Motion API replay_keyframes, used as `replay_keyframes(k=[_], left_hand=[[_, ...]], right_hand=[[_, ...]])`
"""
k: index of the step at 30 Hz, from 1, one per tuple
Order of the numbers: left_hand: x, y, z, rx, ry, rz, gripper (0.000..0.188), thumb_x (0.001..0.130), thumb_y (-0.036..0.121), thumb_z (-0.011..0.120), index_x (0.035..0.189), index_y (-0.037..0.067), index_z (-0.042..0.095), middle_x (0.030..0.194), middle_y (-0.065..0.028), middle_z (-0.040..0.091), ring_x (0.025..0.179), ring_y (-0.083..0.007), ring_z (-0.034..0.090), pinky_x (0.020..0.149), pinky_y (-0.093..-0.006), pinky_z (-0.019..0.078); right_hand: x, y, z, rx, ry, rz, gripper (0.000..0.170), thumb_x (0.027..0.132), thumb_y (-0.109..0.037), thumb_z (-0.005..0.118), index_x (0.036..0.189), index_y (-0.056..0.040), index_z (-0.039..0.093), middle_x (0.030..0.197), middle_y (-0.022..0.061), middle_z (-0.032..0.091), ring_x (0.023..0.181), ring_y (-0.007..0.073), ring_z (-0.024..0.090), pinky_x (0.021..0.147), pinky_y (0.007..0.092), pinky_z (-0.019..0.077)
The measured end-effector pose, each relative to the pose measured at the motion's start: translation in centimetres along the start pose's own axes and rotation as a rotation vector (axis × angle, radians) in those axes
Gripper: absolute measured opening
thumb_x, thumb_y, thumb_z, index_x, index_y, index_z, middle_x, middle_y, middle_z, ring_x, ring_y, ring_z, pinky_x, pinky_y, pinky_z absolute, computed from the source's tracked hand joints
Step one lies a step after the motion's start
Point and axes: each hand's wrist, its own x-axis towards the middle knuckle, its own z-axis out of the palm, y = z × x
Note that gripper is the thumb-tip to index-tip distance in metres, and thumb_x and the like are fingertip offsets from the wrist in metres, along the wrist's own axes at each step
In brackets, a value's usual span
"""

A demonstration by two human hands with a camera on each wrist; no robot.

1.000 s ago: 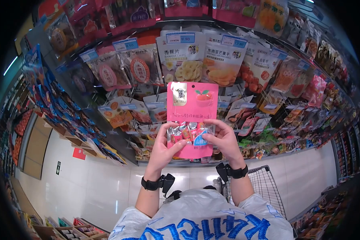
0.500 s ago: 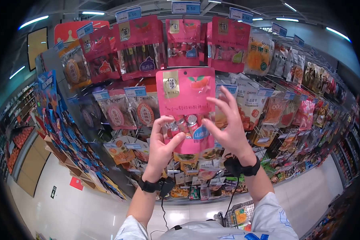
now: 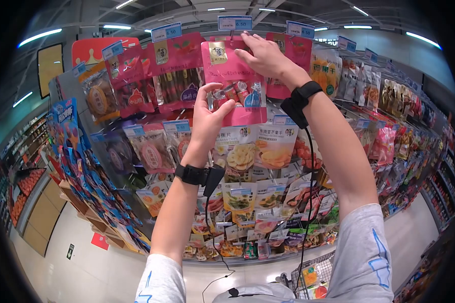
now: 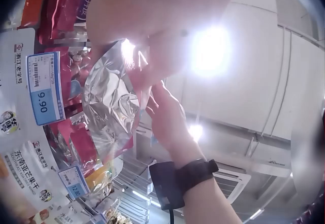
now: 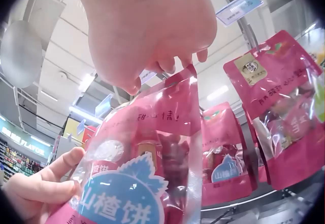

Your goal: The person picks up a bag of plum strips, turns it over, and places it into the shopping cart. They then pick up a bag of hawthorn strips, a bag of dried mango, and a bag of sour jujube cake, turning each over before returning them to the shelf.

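Note:
A pink pouch (image 3: pixel 237 112) with a clear window of wrapped sweets stands upright before the top row of hanging bags. My left hand (image 3: pixel 210 121) grips its lower left side, thumb on the front. At its upper right edge is my right hand (image 3: pixel 268 58), fingers extended near the hook and price tag. The right wrist view shows the pouch (image 5: pixel 122 193) close up, left fingers (image 5: pixel 61 183) on its side and the right hand (image 5: pixel 152 31) over its top. Silvery backing of the pouch (image 4: pixel 111 102) faces the left wrist view. Whether the right fingertips pinch it is unclear.
Similar pink bags (image 3: pixel 179 76) hang on both sides, under price tags (image 3: pixel 235 22). Below hang banana chip bags (image 3: pixel 235 154) and mango bags (image 3: pixel 274 151). A cart (image 3: pixel 326 267) stands at the lower right, and cables hang from both wrists.
Both hands and the pouch have moved up from the lower shelf rows to the top row. My right hand has left the pouch's lower right side and reached its top. The view has tilted upward.

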Motion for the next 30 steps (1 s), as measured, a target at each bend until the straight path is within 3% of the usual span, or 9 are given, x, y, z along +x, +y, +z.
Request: replay_keyframes(k=[5, 7, 11, 14, 17, 19, 26, 28, 30], left_hand=[[1.1, 1.1, 0.6, -0.075, -0.02, -0.007, 0.044, 0.084, 0.0, 0.071, 0.123, 0.004, 0.051, 0.121, -0.0054, 0.051, 0.101, -0.0116, 0.059, 0.086, -0.0249, 0.0521], [1.5, 1.1, 0.8, -0.101, -0.014, 0.004, 0.043, 0.084, 0.001, 0.072, 0.121, 0.004, 0.052, 0.119, -0.0055, 0.051, 0.1, -0.0114, 0.06, 0.083, -0.0238, 0.0533], [2.7, 0.7, 1.0, -0.102, -0.022, 0.029, 0.045, 0.085, 0.0, 0.07, 0.125, 0.003, 0.05, 0.122, -0.0061, 0.05, 0.103, -0.013, 0.06, 0.088, -0.0271, 0.0516], [3.7, 0.5, 1.3, -0.148, -0.01, 0.032, 0.045, 0.085, 0.0, 0.07, 0.125, 0.003, 0.05, 0.122, -0.0066, 0.051, 0.102, -0.014, 0.061, 0.087, -0.0272, 0.0516], [4.9, 0.3, 1.5, -0.161, 0.008, 0.05, 0.044, 0.085, 0.0, 0.07, 0.124, 0.003, 0.05, 0.119, -0.0072, 0.053, 0.101, -0.0145, 0.062, 0.087, -0.0273, 0.0517], [5.4, 0.3, 1.5, -0.156, 0.015, -0.004, 0.044, 0.086, 0.001, 0.07, 0.125, 0.003, 0.05, 0.115, -0.0074, 0.057, 0.1, -0.0145, 0.063, 0.086, -0.0278, 0.0522], [6.9, -0.1, 1.2, -0.184, 0.02, 0.0, 0.042, 0.086, 0.004, 0.07, 0.123, 0.001, 0.051, 0.12, -0.0087, 0.053, 0.099, -0.0137, 0.062, 0.084, -0.0269, 0.0531], [7.0, 0.3, 1.2, -0.169, 0.007, -0.03, 0.042, 0.086, 0.004, 0.071, 0.123, 0.0, 0.05, 0.119, -0.009, 0.054, 0.098, -0.0141, 0.062, 0.081, -0.0261, 0.0538], [7.1, 0.4, 1.3, -0.169, 0.016, -0.028, 0.043, 0.086, 0.005, 0.071, 0.123, 0.0, 0.05, 0.119, -0.0093, 0.054, 0.098, -0.0142, 0.063, 0.081, -0.0257, 0.0541]], right_hand=[[1.0, 0.0, -1.6, 0.061, 0.084, -0.077, 0.058, 0.096, -0.032, 0.052, 0.143, 0.0001, 0.041, 0.136, 0.026, 0.052, 0.127, 0.0402, 0.049, 0.108, 0.044, 0.0383], [1.0, -0.1, -2.3, 0.203, 0.151, -0.106, 0.055, 0.094, -0.028, 0.051, 0.142, -0.0034, 0.041, 0.143, 0.0205, 0.048, 0.131, 0.035, 0.047, 0.109, 0.0483, 0.0326], [2.2, 0.9, -2.9, 0.152, 0.195, -0.106, 0.054, 0.092, -0.022, 0.053, 0.142, -0.0054, 0.041, 0.143, 0.0198, 0.049, 0.128, 0.0345, 0.05, 0.108, 0.0474, 0.0341], [3.3, 2.1, -3.0, 0.035, 0.166, -0.09, 0.057, 0.089, -0.022, 0.054, 0.142, -0.0071, 0.042, 0.143, 0.0188, 0.049, 0.128, 0.0335, 0.05, 0.108, 0.047, 0.0357], [4.0, 2.3, -3.5, -0.086, 0.18, -0.124, 0.064, 0.084, -0.019, 0.057, 0.144, -0.0063, 0.039, 0.14, 0.0221, 0.05, 0.122, 0.04, 0.054, 0.106, 0.0441, 0.0427], [4.3, 1.6, -4.2, -0.02, 0.018, 0.031, 0.066, 0.081, -0.02, 0.056, 0.143, -0.0068, 0.04, 0.148, 0.0179, 0.043, 0.128, 0.0379, 0.049, 0.109, 0.0419, 0.0397], [4.5, 1.9, -3.4, -0.024, 0.015, 0.037, 0.064, 0.082, -0.021, 0.057, 0.143, -0.0082, 0.042, 0.151, 0.0156, 0.039, 0.13, 0.0369, 0.047, 0.111, 0.0405, 0.0381], [4.6, 2.2, -3.0, -0.027, -0.008, 0.055, 0.066, 0.084, -0.026, 0.054, 0.146, -0.0093, 0.04, 0.155, 0.0102, 0.035, 0.134, 0.031, 0.045, 0.111, 0.0468, 0.0338], [4.8, 2.2, -2.5, -0.029, -0.002, 0.067, 0.066, 0.084, -0.026, 0.054, 0.146, -0.0091, 0.039, 0.156, 0.0096, 0.034, 0.134, 0.0307, 0.045, 0.111, 0.0471, 0.0337]])
